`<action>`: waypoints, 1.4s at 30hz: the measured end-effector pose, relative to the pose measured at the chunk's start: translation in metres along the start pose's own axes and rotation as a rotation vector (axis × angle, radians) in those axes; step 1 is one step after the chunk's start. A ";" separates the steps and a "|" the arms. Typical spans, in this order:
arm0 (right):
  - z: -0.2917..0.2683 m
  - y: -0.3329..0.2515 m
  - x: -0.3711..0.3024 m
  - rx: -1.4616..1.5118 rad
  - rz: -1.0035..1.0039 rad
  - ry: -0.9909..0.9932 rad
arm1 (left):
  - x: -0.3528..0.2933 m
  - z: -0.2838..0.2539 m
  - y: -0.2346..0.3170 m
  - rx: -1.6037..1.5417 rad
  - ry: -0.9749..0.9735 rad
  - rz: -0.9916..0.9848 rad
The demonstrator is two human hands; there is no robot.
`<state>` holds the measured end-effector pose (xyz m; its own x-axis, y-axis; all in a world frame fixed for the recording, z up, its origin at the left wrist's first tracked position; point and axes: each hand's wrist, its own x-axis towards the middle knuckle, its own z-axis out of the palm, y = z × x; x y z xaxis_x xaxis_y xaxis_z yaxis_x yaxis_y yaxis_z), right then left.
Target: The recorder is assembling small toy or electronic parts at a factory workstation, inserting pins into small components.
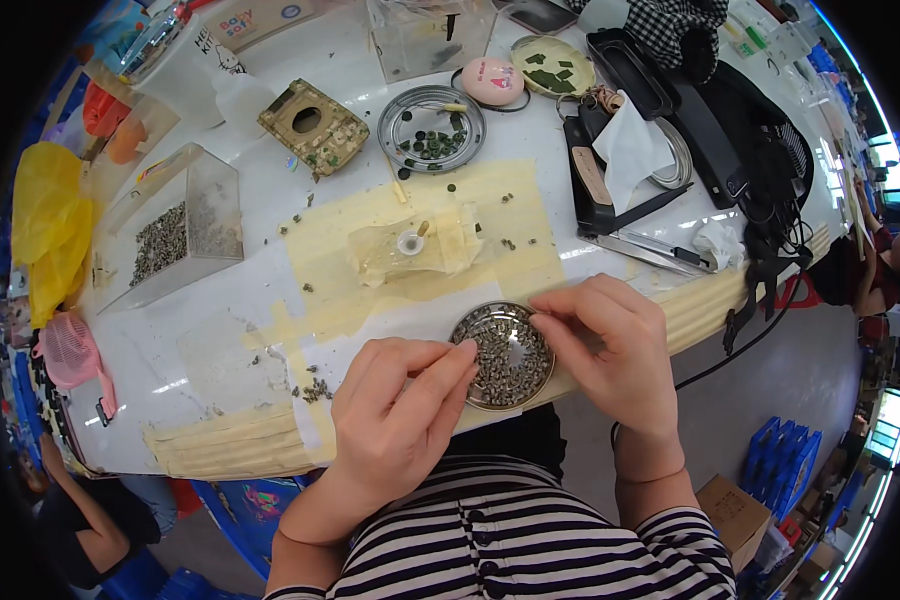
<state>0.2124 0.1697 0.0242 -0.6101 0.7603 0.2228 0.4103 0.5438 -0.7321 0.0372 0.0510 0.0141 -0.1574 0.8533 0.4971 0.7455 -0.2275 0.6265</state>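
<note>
A round metal dish (516,403) full of small grey metal pieces (500,375) sits at the table's near edge, between my hands. My left hand (395,405) is closed in a pinch, its thumb and fingertips over the dish's left side. Whatever lies between those fingertips is too small to make out. At the upper right rim my right hand (615,350) has the dish between thumb and index finger. Beyond the dish, a taped block (370,258) with a white round socket (410,242) rests on yellow tape. Loose grey pieces (315,390) lie left of my left hand.
A clear box (215,205) of grey pieces stands at left. Farther back are a camouflage model tank hull (315,125), a metal plate of dark green parts (435,145) and a shallow dish (570,55). Tweezers (650,255), a black case (715,150) and cables lie right.
</note>
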 end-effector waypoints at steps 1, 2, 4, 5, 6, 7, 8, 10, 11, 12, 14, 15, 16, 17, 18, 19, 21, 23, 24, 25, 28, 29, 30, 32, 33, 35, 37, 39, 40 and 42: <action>-0.001 -0.001 0.003 -0.019 -0.009 0.022 | -0.001 0.000 -0.001 -0.004 0.001 -0.017; -0.002 -0.001 0.007 -0.038 -0.018 0.043 | -0.003 0.000 -0.001 -0.008 0.001 -0.033; -0.003 0.004 0.018 -0.160 -0.092 0.086 | -0.004 -0.001 -0.001 -0.017 0.005 -0.052; -0.004 0.006 0.023 -0.220 -0.130 0.108 | -0.004 -0.002 -0.001 -0.023 0.009 -0.055; -0.003 0.007 0.027 -0.240 -0.147 0.112 | -0.004 -0.003 0.000 -0.029 0.012 -0.058; 0.000 0.008 0.031 -0.259 -0.166 0.115 | -0.004 -0.003 0.000 -0.034 0.016 -0.059; 0.003 0.009 0.035 -0.277 -0.184 0.118 | -0.005 -0.003 -0.001 -0.039 0.020 -0.061; 0.005 0.007 0.040 -0.274 -0.206 0.099 | -0.005 -0.005 0.000 -0.053 0.022 -0.063; 0.006 0.006 0.042 -0.274 -0.216 0.090 | -0.005 -0.006 0.000 -0.063 0.019 -0.062; 0.006 0.004 0.044 -0.291 -0.224 0.093 | -0.004 -0.007 0.001 -0.073 0.017 -0.061; 0.011 0.004 0.046 -0.313 -0.252 0.095 | -0.006 -0.008 0.001 -0.074 0.023 -0.059; 0.013 0.005 0.046 -0.334 -0.269 0.091 | -0.007 -0.009 0.000 -0.075 0.025 -0.057; 0.015 0.006 0.047 -0.356 -0.286 0.087 | -0.008 -0.010 0.000 -0.075 0.025 -0.057; 0.016 0.006 0.047 -0.379 -0.302 0.083 | -0.008 -0.011 0.000 -0.076 0.025 -0.058; 0.016 0.006 0.047 -0.396 -0.305 0.081 | -0.009 -0.011 0.000 -0.078 0.026 -0.058; 0.017 0.006 0.047 -0.413 -0.308 0.077 | -0.009 -0.012 0.000 -0.081 0.026 -0.061; 0.018 0.005 0.046 -0.446 -0.302 0.064 | -0.010 -0.013 0.000 -0.087 0.025 -0.066; 0.019 0.003 0.046 -0.475 -0.286 0.044 | -0.010 -0.011 -0.003 -0.095 0.054 -0.033; 0.020 0.002 0.046 -0.503 -0.282 0.027 | -0.010 -0.010 -0.004 -0.099 0.068 -0.016; 0.020 0.000 0.046 -0.532 -0.277 0.011 | -0.010 -0.010 -0.004 -0.102 0.068 -0.012; 0.019 -0.002 0.046 -0.535 -0.266 -0.017 | -0.011 -0.010 -0.002 -0.110 0.067 -0.004; 0.019 -0.003 0.047 -0.523 -0.264 -0.024 | -0.011 -0.011 -0.002 -0.112 0.067 -0.005; 0.017 -0.004 0.047 -0.485 -0.267 -0.011 | -0.011 -0.011 -0.002 -0.113 0.068 -0.006; 0.012 -0.003 0.049 -0.401 -0.277 0.011 | -0.012 -0.013 -0.003 -0.111 0.075 -0.022; 0.009 -0.001 0.049 -0.312 -0.214 0.043 | -0.012 -0.014 -0.003 -0.109 0.078 -0.029; 0.001 0.000 0.046 -0.138 -0.085 0.109 | -0.013 -0.016 -0.003 -0.111 0.090 -0.038; -0.004 -0.001 0.041 -0.130 -0.080 0.121 | -0.013 -0.017 -0.004 -0.112 0.094 -0.045; -0.007 0.000 0.037 -0.153 -0.109 0.127 | -0.012 -0.017 -0.004 -0.114 0.091 -0.050; -0.005 0.004 0.034 -0.178 -0.142 0.125 | -0.013 -0.017 -0.004 -0.117 0.087 -0.053; -0.001 0.009 0.032 -0.228 -0.181 0.119 | -0.012 -0.017 -0.005 -0.124 0.079 -0.058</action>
<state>0.1974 0.1993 0.0256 -0.6090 0.6728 0.4200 0.4520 0.7296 -0.5132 0.0247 0.0339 0.0154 -0.2519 0.8283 0.5005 0.6487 -0.2393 0.7224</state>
